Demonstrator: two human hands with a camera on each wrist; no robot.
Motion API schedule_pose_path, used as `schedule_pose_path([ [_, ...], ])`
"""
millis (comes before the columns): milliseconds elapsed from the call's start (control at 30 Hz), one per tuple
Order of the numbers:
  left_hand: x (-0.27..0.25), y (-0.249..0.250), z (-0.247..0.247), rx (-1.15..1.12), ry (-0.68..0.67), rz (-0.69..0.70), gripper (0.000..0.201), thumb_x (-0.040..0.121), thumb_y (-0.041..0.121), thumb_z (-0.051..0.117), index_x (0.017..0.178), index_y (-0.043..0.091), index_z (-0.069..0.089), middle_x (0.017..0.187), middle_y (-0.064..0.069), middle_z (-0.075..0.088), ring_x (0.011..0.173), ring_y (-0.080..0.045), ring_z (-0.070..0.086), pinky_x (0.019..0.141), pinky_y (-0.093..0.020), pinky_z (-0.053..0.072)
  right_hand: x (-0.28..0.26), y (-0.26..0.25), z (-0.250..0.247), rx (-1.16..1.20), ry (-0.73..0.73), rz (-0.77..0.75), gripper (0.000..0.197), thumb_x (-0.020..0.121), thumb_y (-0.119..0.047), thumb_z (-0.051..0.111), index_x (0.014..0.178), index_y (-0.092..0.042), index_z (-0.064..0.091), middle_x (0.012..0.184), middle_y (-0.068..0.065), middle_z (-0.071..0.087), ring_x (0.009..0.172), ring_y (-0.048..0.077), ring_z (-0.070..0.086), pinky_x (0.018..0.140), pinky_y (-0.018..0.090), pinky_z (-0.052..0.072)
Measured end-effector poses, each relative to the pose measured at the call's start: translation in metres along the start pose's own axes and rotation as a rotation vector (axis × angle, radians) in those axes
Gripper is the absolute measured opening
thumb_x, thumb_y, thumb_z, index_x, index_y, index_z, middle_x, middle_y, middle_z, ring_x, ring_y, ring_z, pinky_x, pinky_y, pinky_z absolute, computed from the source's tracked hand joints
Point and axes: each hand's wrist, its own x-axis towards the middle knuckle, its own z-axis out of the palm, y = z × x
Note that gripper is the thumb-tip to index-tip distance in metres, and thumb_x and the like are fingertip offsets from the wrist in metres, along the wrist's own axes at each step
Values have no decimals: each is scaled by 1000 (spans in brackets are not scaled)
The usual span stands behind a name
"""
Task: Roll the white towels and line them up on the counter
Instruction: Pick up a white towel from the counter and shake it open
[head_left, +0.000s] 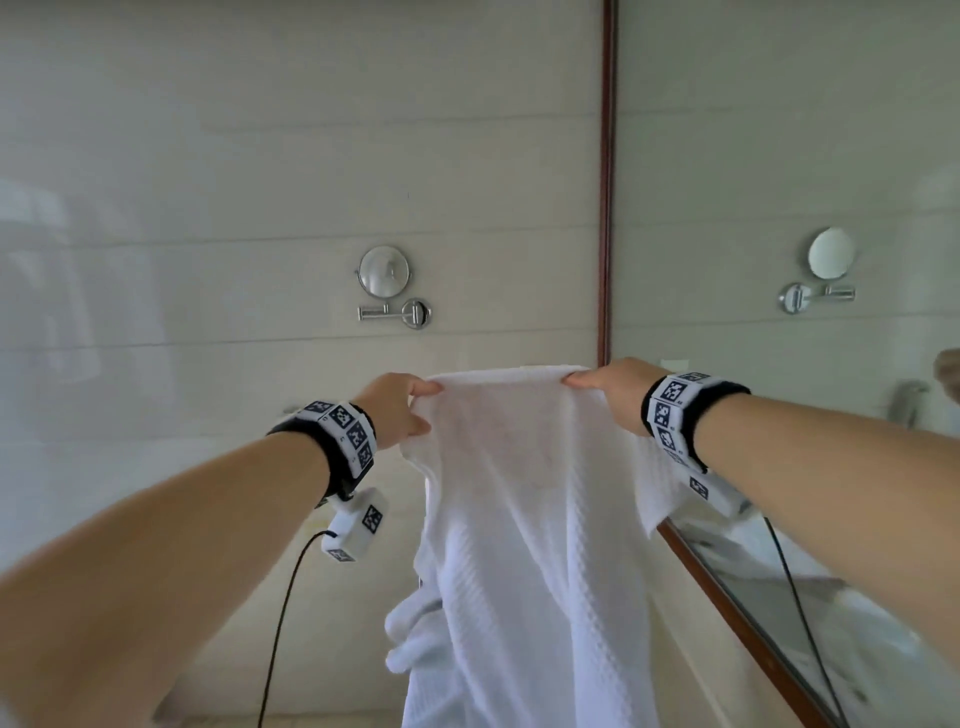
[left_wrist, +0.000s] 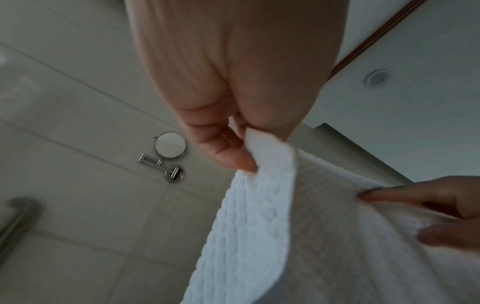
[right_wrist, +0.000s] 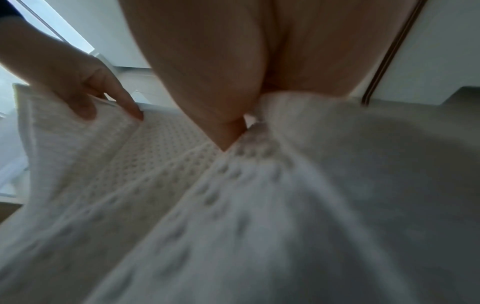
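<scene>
A white waffle-weave towel (head_left: 530, 519) hangs lengthwise in the air in front of me, held up by its top edge. My left hand (head_left: 400, 410) pinches the top left corner, and my right hand (head_left: 608, 389) pinches the top right corner. In the left wrist view the left hand (left_wrist: 233, 148) pinches the towel (left_wrist: 259, 216) edge between thumb and fingers, with the right hand (left_wrist: 428, 207) at the far side. The right wrist view has the right hand (right_wrist: 233, 115) gripping bunched towel (right_wrist: 259, 205), the left hand (right_wrist: 85, 92) beyond. The towel's lower end falls out of view.
A tiled wall carries a round swivel mirror (head_left: 384, 271) on a chrome arm. A large wood-framed wall mirror (head_left: 779, 208) fills the right side, its lower frame edge (head_left: 727, 603) running along the counter. More white towel fabric (head_left: 410, 639) bunches low behind the hanging one.
</scene>
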Motion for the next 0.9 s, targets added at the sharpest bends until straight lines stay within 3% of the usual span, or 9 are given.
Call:
schedule_pose_path([
  [67,47,4,-28,60,63,40,60,85,12,75,139,30,57,125,2,61,108,-20,62,96,-28,47,41,-1,-28,-28,87,16,76,93,2,34,149,-49,31,146,11,48,109,31,63,74,27,44],
  [133,100,13,-69,134,134,78,59,89,14,71,142,32,53,115,6,56,101,-19,62,87,-24,47,91,-4,-66,-34,177,31,64,98,-8,38,151,-44,32,137,12,53,108,34,63,80,33,49],
  [200,147,24,-117,168,226,111,60,90,13,70,144,31,51,117,-1,59,104,-20,61,88,-24,45,136,-8,-105,-17,278,45,50,104,-20,36,150,-39,37,135,13,55,112,36,60,82,34,46],
  [300,203,36,-181,226,364,180,61,90,12,70,144,30,51,143,-5,54,126,-25,54,104,-30,40,192,-11,-150,-6,441,44,76,95,0,35,152,-49,24,130,15,55,109,36,61,85,35,50],
  [433,236,30,-221,373,427,231,59,91,11,62,144,35,51,134,-2,57,123,-26,54,101,-31,40,234,-3,-162,-105,572,-22,85,89,6,31,151,-51,20,114,12,55,102,32,59,85,37,49],
  [567,236,4,-211,476,385,217,61,94,7,57,146,37,47,151,0,45,137,-25,43,110,-32,32,247,1,-139,-100,579,-43,87,90,7,31,150,-54,20,104,3,49,96,24,54,84,33,47],
  [667,210,-19,-181,481,317,186,62,93,6,58,144,40,49,153,3,43,138,-23,42,113,-33,30,233,0,-100,-13,485,-99,87,90,8,32,148,-55,24,103,0,46,94,21,51,85,31,46],
  [800,145,-46,-118,447,134,155,61,91,5,61,140,40,53,141,5,53,127,-20,51,108,-28,36,170,7,-24,58,282,-150,84,93,6,32,145,-59,26,132,7,49,121,29,51,102,35,44],
  [900,79,-58,-55,325,-27,70,55,91,4,63,134,38,60,120,7,56,116,-18,55,99,-20,36,106,16,47,123,152,-146,82,94,5,33,144,-59,28,145,11,47,132,30,46,110,35,36],
])
